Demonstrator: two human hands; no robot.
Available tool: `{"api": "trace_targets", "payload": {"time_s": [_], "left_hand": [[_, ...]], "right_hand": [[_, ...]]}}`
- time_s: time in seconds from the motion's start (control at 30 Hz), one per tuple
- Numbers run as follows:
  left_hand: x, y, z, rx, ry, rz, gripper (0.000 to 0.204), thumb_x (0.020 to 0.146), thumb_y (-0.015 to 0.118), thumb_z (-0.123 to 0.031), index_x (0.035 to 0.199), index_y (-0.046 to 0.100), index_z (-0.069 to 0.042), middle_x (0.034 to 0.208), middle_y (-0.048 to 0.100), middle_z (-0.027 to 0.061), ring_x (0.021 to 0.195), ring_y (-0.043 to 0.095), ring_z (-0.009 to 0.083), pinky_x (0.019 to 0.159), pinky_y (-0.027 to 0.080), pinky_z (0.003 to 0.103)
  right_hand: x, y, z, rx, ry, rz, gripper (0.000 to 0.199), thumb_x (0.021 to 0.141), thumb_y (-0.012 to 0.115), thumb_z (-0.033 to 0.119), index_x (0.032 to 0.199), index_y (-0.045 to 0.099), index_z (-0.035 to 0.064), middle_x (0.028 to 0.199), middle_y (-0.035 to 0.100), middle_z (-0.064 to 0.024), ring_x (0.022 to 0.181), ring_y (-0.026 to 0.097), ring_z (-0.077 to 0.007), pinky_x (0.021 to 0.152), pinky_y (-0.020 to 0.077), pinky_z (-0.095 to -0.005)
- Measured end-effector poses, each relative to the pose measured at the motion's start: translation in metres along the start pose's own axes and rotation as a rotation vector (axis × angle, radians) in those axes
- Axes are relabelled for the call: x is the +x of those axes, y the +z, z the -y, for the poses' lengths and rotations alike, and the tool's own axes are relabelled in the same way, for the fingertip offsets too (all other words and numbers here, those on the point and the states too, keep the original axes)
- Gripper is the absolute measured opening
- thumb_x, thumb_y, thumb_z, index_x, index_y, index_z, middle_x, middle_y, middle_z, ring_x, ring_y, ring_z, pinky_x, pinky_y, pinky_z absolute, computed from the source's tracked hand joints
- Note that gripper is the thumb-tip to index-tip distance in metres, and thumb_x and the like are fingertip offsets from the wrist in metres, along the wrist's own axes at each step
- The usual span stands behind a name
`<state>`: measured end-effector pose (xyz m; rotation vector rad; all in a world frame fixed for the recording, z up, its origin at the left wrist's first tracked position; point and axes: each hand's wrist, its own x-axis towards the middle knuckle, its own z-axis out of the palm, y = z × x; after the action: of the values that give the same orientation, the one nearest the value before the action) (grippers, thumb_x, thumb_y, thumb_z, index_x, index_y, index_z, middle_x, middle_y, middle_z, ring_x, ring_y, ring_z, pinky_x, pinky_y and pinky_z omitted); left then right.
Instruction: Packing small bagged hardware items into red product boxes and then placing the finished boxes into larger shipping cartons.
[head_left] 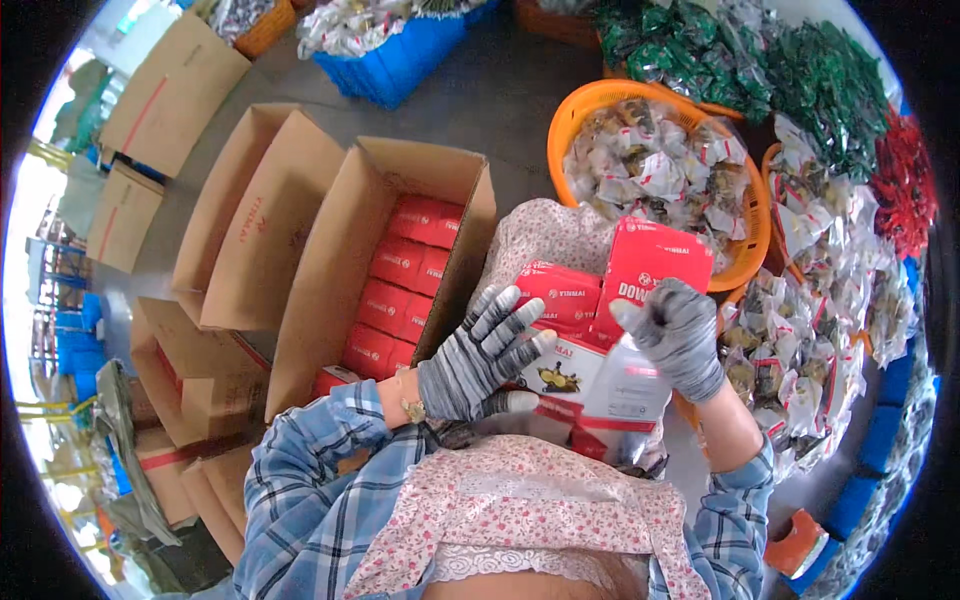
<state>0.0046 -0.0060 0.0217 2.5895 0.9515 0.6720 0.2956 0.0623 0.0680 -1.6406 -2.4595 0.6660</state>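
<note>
My left hand (pixel 485 355), in a grey striped knit glove with pale fingertips, is open over my lap. Its fingers are spread beside several red small boxes (pixel 556 297) and hold nothing. My right hand (pixel 682 338), gloved alike, is closed, fingers curled and thumb out to the left. It covers the lower right corner of a taller red box (pixel 655 255) standing tilted among the others. What lies inside its curled fingers is hidden. Below both hands a white-and-red printed box (pixel 600 385) rests on my lap, over a flowered apron (pixel 540 455).
Left of my lap stands an open brown carton (pixel 315 290) with rows of red boxes (pixel 400 265). More open cartons (pixel 262 215) lie farther left. At the right, an orange basket (pixel 565 120) holds clear-wrapped items. Beyond are green bundles (pixel 700 50) and a blue crate (pixel 385 75).
</note>
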Motion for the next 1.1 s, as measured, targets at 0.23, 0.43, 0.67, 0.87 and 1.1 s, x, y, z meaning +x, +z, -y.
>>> {"api": "trace_targets", "payload": {"time_s": [0.23,0.43,0.67,0.87,1.1], "left_hand": [[0.108,-0.049,-0.031,-0.305,0.165,-0.204,0.084,0.091,0.059,-0.051,0.155,0.027,-0.008,0.158,0.018,0.0282,0.149,0.013,0.0441,0.119,0.009,0.054],[0.121,-0.060,-0.041,-0.397,0.335,-0.180,0.093,0.085,0.065,-0.055,0.155,0.026,-0.008,0.159,0.016,0.0290,0.148,0.015,0.0440,0.119,0.012,0.053],[0.115,-0.051,-0.049,-0.487,0.455,-0.287,0.101,0.077,0.072,-0.062,0.152,0.031,-0.010,0.155,0.023,0.0258,0.145,0.024,0.0416,0.118,0.017,0.052],[0.103,-0.031,-0.035,-0.862,0.279,-0.517,0.097,0.068,0.083,-0.056,0.143,0.043,-0.010,0.145,0.040,0.0209,0.136,0.038,0.0386,0.117,0.023,0.052],[0.099,-0.052,-0.005,-0.556,0.236,-0.328,0.086,0.064,0.087,-0.052,0.131,0.057,-0.007,0.127,0.056,0.0164,0.122,0.051,0.0351,0.114,0.027,0.054]], "right_hand": [[0.065,-0.046,0.015,1.548,-0.080,-0.712,0.027,0.094,0.065,0.038,0.095,0.063,0.0113,0.067,0.053,0.0043,0.057,0.050,-0.0100,0.052,0.0400,-0.0257],[-0.010,-0.046,-0.004,0.721,-0.085,-0.535,0.030,0.100,0.049,0.028,0.122,0.057,0.0079,0.103,0.059,-0.0042,0.095,0.056,-0.0172,0.082,0.0447,-0.0312],[-0.031,-0.024,-0.044,0.589,-0.030,-0.398,0.040,0.099,0.054,0.021,0.136,0.048,0.0055,0.129,0.057,-0.0135,0.114,0.058,-0.0273,0.100,0.0467,-0.0433],[-0.029,-0.060,0.078,1.368,-0.354,-0.762,0.067,0.084,0.070,0.052,0.133,0.052,0.0089,0.125,0.057,-0.0086,0.116,0.054,-0.0263,0.107,0.0387,-0.0439],[-0.029,-0.051,-0.006,0.615,-0.611,-0.392,0.099,0.048,0.087,0.070,0.123,0.060,0.0106,0.115,0.059,-0.0113,0.112,0.055,-0.0327,0.111,0.0302,-0.0542]]}}
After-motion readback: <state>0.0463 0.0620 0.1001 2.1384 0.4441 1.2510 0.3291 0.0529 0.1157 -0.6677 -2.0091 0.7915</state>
